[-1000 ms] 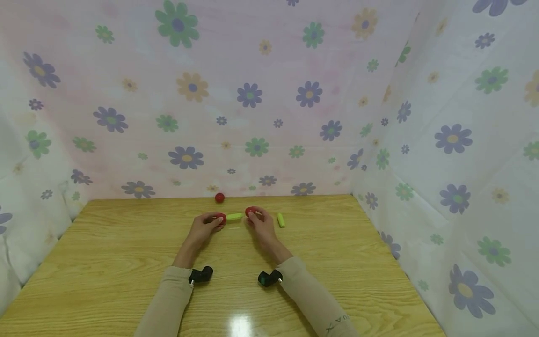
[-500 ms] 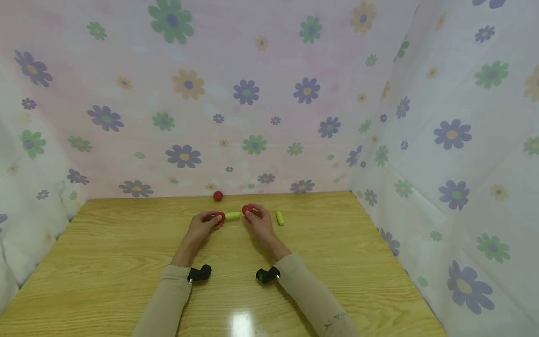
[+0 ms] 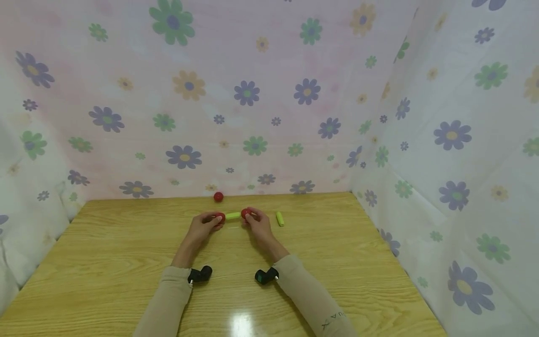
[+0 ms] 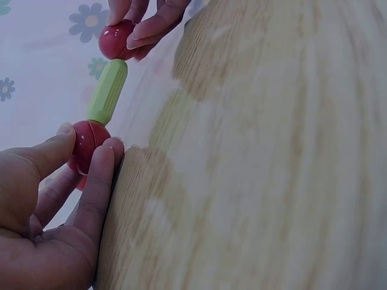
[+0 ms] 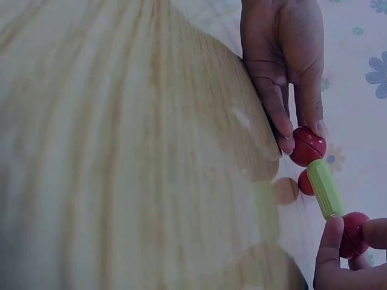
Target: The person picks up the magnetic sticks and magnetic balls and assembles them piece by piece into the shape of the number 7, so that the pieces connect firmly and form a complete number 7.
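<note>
My left hand point(image 3: 204, 228) pinches a glossy red ball point(image 4: 86, 144) with a seam round it, between thumb and fingers. A short ribbed light-green rod point(image 4: 109, 92) runs out from this ball. At the rod's other end, a second red ball point(image 5: 354, 234) sits between the thumb and fingers of my right hand point(image 3: 259, 228). In the left wrist view the rod's end meets that ball, so ball, rod and ball form one line. The three are held close over the wooden table, their reflection showing in its shiny top.
A loose red ball point(image 3: 218, 197) lies at the table's back edge, behind the left hand. Another light-green rod point(image 3: 280, 219) lies on the wooden table point(image 3: 126, 262), right of the right hand. Flower-patterned cloth point(image 3: 269, 93) hangs at the back and both sides.
My right hand has moved a little left with its red ball, and the gap between that ball and the rod's end has closed. The left hand has stayed nearly still.
</note>
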`<state>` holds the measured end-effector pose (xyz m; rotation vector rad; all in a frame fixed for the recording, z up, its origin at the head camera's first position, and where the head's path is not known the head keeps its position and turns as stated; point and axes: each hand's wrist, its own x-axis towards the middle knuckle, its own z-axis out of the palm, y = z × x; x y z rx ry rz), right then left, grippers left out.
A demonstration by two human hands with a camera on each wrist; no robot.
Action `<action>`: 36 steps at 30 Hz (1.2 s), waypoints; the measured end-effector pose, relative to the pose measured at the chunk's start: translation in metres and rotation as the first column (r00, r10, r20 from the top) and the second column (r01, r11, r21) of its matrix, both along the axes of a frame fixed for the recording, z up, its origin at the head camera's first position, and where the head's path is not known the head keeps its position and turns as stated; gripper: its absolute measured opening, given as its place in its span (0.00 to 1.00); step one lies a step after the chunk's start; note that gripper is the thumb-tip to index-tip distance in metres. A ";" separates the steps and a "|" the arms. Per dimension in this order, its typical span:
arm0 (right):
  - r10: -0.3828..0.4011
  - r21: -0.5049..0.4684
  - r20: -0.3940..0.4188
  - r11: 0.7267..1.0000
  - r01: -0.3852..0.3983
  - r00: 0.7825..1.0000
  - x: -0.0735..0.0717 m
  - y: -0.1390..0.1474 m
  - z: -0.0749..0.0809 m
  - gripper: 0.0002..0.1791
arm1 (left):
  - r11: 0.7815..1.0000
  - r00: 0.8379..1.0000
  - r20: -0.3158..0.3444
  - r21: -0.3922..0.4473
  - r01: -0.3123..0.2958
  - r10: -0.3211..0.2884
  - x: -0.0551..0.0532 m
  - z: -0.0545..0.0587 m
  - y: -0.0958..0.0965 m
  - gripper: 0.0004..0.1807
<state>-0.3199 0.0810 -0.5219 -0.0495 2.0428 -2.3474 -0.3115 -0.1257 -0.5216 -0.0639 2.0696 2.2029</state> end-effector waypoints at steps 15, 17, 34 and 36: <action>0.023 0.004 0.027 1.000 -0.023 0.999 -0.002 0.000 -0.004 0.20 | 1.000 1.000 -0.009 -0.004 0.008 -0.008 -0.001 -0.002 -0.001 0.24; 0.035 0.005 0.025 0.999 -0.035 0.999 -0.003 0.001 -0.005 0.20 | 1.000 1.000 -0.006 -0.001 0.008 -0.008 -0.002 -0.002 -0.001 0.24; 0.105 -0.049 0.035 0.993 -0.103 0.994 -0.006 0.009 -0.007 0.23 | 0.999 1.000 0.018 -0.021 -0.024 0.025 -0.002 0.004 0.003 0.23; 0.106 -0.052 0.026 0.993 -0.104 0.994 -0.006 0.010 -0.007 0.23 | 0.999 1.000 0.022 -0.027 -0.021 0.021 -0.002 0.005 0.004 0.24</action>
